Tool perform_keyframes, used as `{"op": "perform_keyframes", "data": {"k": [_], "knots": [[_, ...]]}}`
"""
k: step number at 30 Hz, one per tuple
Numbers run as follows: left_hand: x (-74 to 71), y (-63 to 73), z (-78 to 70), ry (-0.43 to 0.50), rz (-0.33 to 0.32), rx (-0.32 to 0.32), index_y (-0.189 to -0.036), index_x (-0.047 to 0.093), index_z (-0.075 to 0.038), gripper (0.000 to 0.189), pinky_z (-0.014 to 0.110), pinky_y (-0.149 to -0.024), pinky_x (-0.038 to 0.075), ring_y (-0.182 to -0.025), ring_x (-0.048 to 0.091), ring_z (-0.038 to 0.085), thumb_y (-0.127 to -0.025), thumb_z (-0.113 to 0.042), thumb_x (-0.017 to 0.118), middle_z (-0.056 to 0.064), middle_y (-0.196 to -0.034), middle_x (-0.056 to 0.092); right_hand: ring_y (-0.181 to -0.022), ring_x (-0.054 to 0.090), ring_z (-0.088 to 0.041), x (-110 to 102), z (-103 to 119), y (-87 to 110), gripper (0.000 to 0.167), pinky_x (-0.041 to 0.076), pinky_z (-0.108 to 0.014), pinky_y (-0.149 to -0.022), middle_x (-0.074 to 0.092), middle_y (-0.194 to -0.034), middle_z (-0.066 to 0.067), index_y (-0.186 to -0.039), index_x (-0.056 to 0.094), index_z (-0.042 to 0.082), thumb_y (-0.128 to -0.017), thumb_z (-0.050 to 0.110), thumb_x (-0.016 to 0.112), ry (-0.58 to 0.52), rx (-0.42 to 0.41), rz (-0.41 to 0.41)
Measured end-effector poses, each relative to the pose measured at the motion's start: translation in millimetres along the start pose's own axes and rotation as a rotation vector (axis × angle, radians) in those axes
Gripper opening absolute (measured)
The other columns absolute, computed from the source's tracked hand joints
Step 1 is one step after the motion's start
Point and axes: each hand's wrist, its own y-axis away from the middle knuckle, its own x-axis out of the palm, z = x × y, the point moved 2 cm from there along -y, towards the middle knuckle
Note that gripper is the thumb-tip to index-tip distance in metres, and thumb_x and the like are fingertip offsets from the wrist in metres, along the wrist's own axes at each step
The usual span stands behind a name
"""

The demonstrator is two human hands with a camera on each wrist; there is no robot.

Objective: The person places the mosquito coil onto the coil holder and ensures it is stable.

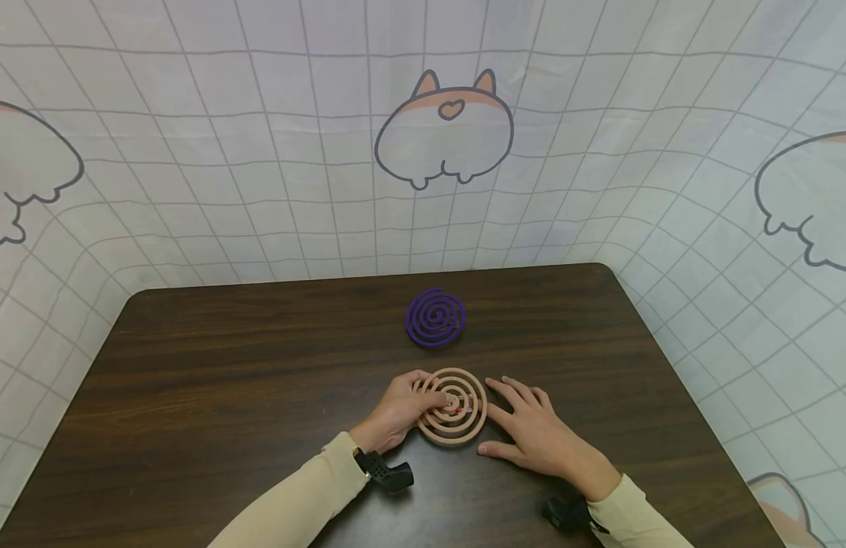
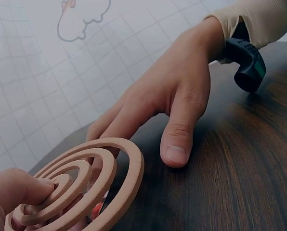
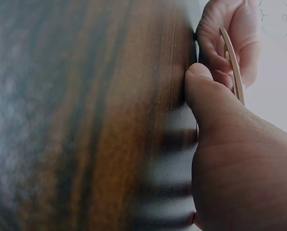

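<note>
My left hand (image 1: 395, 411) pinches a beige mosquito coil (image 1: 452, 441), with the thumb on the coil's centre and the other fingers under its left side. In the left wrist view the coil is tilted, and a small red and white thing (image 2: 99, 208) shows through its gaps, mostly hidden. My right hand (image 1: 539, 435) lies just right of the coil, fingers spread and thumb apart, fingertips right at the coil's outer ring. Seen from the right wrist, its thumb (image 3: 208, 89) is close to the tabletop.
A purple spiral coil (image 1: 435, 317) lies on the dark wooden table (image 1: 258, 365), beyond the hands. A white grid-patterned curtain (image 1: 292, 152) with cartoon animal prints surrounds the table's back and sides. Black cameras (image 1: 388, 472) are strapped to both wrists.
</note>
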Motion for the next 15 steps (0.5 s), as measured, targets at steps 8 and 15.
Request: {"op": "perform_keyframes", "data": {"k": [8,15], "knots": [[0.1,-0.4,-0.3,-0.004,0.005,0.006,-0.122,0.059,0.002,0.040,0.022,-0.062,0.058,-0.071,0.070,0.009,-0.088,-0.010,0.076,0.002,-0.089,0.069,-0.153,0.034,-0.041,-0.4,0.2,-0.1,0.070,0.037,-0.070,-0.109,0.036,-0.167,-0.009,-0.154,0.049,0.033,-0.095,0.069,0.056,0.000,0.000,-0.005],[0.7,0.1,-0.8,-0.006,-0.004,0.011,-0.120,0.059,0.003,0.039,0.021,-0.060,0.056,-0.069,0.068,0.008,-0.087,-0.010,0.076,0.001,-0.084,0.069,-0.153,0.034,-0.042,-0.4,0.3,-0.2,0.069,0.037,-0.071,-0.109,0.036,-0.167,-0.010,-0.155,0.048,0.035,-0.095,0.069,0.057,-0.006,0.000,-0.003]]}}
